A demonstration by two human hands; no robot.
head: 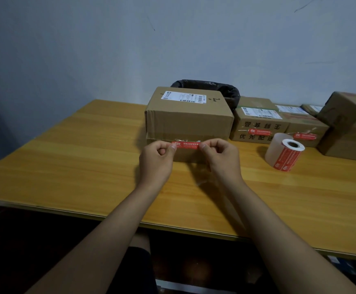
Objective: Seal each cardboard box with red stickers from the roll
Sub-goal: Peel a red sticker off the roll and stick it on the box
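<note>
- Two bare forearms reach forward over the near edge of a wooden counter, its yellow-brown grain running side to side beneath them.
- The left hand is curled closed, thumb and forefinger pinching the left end of a red sticker.
- The right hand mirrors it, fingers curled and pinching the sticker's right end, so the strip is stretched level between the two hands.
- The sticker, printed with white characters, lies against the near face of a large cardboard box, along a horizontal seam covered with clear tape; whether it is fully pressed down cannot be told.
- A piece of clear film lies on the counter just below the right hand.
- That box stands directly beyond the hands, a white shipping label on its top.
- Right of the right hand, a sticker roll lies on its side, red stickers showing on its outer wrap.
- Beyond the roll, two smaller boxes sit side by side, each already carrying a red sticker on its near face.
- Farther right, a tilted box rests at the frame's edge.
- Behind the large box, a bin lined with a black bag stands against a pale wall.
</note>
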